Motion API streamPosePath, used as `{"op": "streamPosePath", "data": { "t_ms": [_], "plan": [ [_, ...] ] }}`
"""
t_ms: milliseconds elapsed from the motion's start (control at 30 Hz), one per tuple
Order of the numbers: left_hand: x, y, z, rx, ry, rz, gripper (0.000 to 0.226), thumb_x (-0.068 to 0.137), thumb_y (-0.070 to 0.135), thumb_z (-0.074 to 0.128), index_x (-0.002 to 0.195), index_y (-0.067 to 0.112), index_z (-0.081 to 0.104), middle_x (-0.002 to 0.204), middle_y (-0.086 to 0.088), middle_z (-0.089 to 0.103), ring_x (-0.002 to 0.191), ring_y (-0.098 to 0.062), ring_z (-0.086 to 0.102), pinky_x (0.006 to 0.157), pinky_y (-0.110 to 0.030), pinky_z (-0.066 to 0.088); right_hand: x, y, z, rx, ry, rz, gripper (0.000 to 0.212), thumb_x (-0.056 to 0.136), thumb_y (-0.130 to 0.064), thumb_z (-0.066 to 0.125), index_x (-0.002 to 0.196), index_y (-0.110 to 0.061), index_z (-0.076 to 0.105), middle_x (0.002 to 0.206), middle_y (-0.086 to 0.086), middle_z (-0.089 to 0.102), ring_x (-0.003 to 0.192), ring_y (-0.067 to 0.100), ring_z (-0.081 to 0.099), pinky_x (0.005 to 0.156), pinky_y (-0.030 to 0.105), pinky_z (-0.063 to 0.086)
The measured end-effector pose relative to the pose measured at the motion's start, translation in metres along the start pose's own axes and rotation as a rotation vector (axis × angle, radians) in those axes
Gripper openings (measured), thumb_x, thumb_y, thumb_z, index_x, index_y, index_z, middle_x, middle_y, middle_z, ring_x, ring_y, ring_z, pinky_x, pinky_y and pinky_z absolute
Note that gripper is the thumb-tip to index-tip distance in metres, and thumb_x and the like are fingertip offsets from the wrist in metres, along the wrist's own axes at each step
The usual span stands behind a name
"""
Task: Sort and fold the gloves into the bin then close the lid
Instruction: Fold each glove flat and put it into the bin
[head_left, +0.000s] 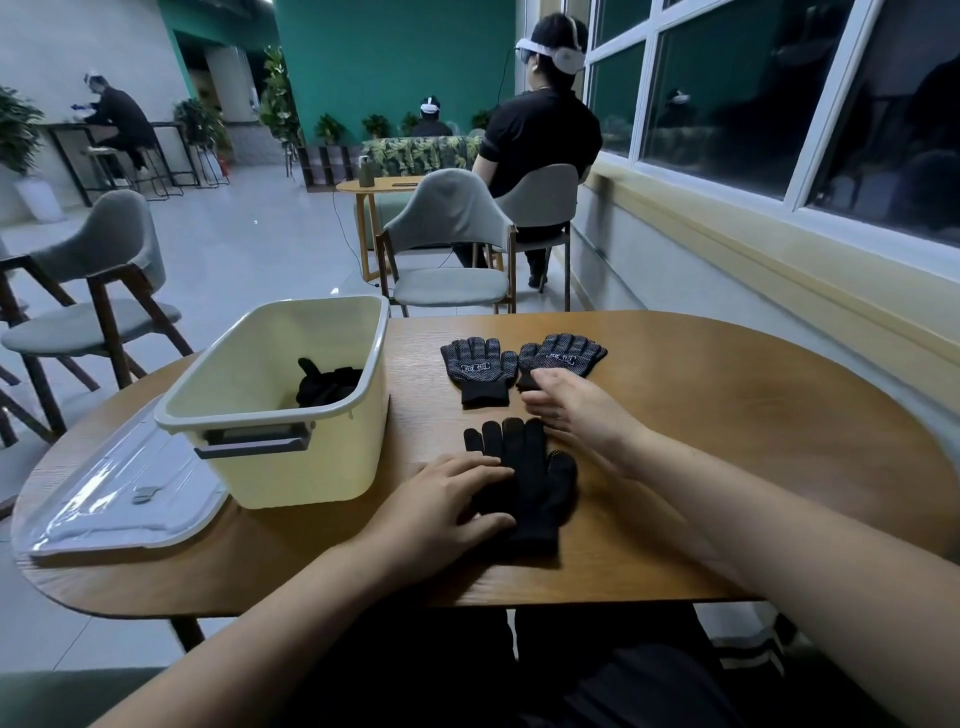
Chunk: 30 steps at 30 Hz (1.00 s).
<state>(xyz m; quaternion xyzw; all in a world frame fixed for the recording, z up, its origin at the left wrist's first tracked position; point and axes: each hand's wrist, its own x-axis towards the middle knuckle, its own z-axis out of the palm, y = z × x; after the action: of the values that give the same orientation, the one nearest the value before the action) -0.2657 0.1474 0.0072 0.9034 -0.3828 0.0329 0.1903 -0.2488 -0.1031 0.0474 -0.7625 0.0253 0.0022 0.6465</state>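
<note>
A pale yellow bin (306, 467) stands open on the wooden table (727, 441), with folded black gloves (327, 387) inside. Its clear lid (124, 499) lies flat to the bin's left. A plain black glove (535, 478) lies near the table's front edge; my left hand (441, 509) rests flat on its cuff side, fingers spread. Two dotted grey-black gloves lie farther back: one (480, 369) on the left, another (563, 356) on the right. My right hand (576, 410) hovers between the black glove and the right dotted glove, fingers touching that glove's cuff.
Grey chairs (447, 249) stand beyond the table and to the left (93, 291). A person with a headset sits behind with their back turned (540, 140). A window wall runs along the right (779, 156).
</note>
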Motion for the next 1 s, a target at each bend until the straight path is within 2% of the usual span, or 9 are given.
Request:
{"op": "streamPosePath", "data": {
  "t_ms": [67,133,167,267,333,467,600,800,1000],
  "plan": [
    [0.001,0.000,0.000,-0.005,-0.026,-0.006,0.067,0.094,0.075,0.053,0.155,0.046,0.048,0.163,0.025,0.040,0.154,0.003,0.025,0.118,-0.024,0.024,-0.007,0.004,-0.005,-0.188,0.047,-0.064,0.037,0.110,-0.040,0.053,0.142,-0.022,0.057,0.136,0.001,0.068,0.129,0.016,0.064,0.108,0.031,0.052],
    [0.002,0.000,0.000,-0.010,-0.045,-0.002,0.063,0.099,0.068,0.056,0.157,0.045,0.046,0.166,0.024,0.035,0.156,0.004,0.020,0.122,-0.024,0.021,-0.016,0.009,-0.008,-0.372,0.064,-0.104,0.044,0.106,-0.037,0.062,0.147,-0.024,0.056,0.140,-0.003,0.066,0.130,0.012,0.062,0.116,0.036,0.047],
    [0.002,0.000,0.001,-0.008,-0.055,0.001,0.064,0.099,0.067,0.056,0.158,0.045,0.044,0.168,0.024,0.033,0.157,0.005,0.018,0.125,-0.026,0.021,-0.022,0.011,-0.009,-0.440,0.043,-0.119,0.048,0.104,-0.034,0.066,0.150,-0.023,0.054,0.144,-0.002,0.064,0.132,0.011,0.060,0.118,0.034,0.045],
    [0.005,-0.003,-0.001,-0.002,-0.097,0.007,0.067,0.100,0.068,0.054,0.161,0.045,0.038,0.171,0.022,0.025,0.158,0.005,0.012,0.130,-0.032,0.018,-0.042,0.017,-0.008,-0.664,0.013,-0.161,0.058,0.100,-0.033,0.071,0.154,-0.024,0.050,0.154,-0.005,0.056,0.138,0.011,0.055,0.116,0.028,0.042],
    [0.005,-0.003,-0.004,-0.001,-0.133,0.001,0.069,0.101,0.066,0.054,0.163,0.044,0.034,0.173,0.021,0.019,0.158,0.006,0.007,0.130,-0.028,0.012,-0.051,0.024,-0.010,-0.762,0.066,-0.204,0.055,0.099,-0.034,0.072,0.150,-0.023,0.054,0.148,-0.006,0.058,0.135,0.012,0.055,0.112,0.027,0.043],
    [0.007,-0.001,-0.008,-0.010,-0.217,-0.020,0.070,0.104,0.063,0.051,0.165,0.047,0.022,0.175,0.020,0.005,0.159,0.004,-0.004,0.132,-0.031,0.004,-0.056,0.030,-0.023,-0.768,0.184,-0.168,0.029,0.095,-0.034,0.075,0.121,-0.026,0.064,0.115,-0.007,0.061,0.108,0.012,0.062,0.086,0.019,0.046],
    [0.012,0.000,-0.004,-0.062,-0.191,-0.034,0.067,0.107,0.059,0.046,0.166,0.049,0.015,0.175,0.019,0.005,0.160,0.001,-0.004,0.133,-0.037,0.006,-0.060,0.025,-0.030,-0.725,0.151,-0.082,0.033,0.087,-0.038,0.082,0.111,-0.035,0.061,0.092,-0.012,0.070,0.088,0.009,0.066,0.079,0.027,0.052],
    [0.010,0.002,0.009,-0.006,-0.080,-0.076,0.070,0.103,0.068,0.045,0.165,0.046,0.021,0.174,0.023,0.010,0.159,0.005,-0.003,0.132,-0.036,0.011,-0.058,0.020,-0.026,-0.680,0.124,-0.046,0.040,0.084,-0.027,0.086,0.114,-0.037,0.061,0.084,-0.012,0.075,0.082,0.000,0.068,0.074,0.023,0.047],
    [0.007,0.003,0.010,0.015,-0.060,-0.054,0.068,0.103,0.069,0.045,0.164,0.047,0.025,0.173,0.026,0.014,0.159,0.006,-0.002,0.131,-0.033,0.010,-0.053,0.025,-0.019,-0.622,0.186,-0.053,0.033,0.082,-0.016,0.081,0.103,-0.033,0.062,0.079,-0.011,0.076,0.073,0.001,0.068,0.070,0.025,0.048]
  ]
}}
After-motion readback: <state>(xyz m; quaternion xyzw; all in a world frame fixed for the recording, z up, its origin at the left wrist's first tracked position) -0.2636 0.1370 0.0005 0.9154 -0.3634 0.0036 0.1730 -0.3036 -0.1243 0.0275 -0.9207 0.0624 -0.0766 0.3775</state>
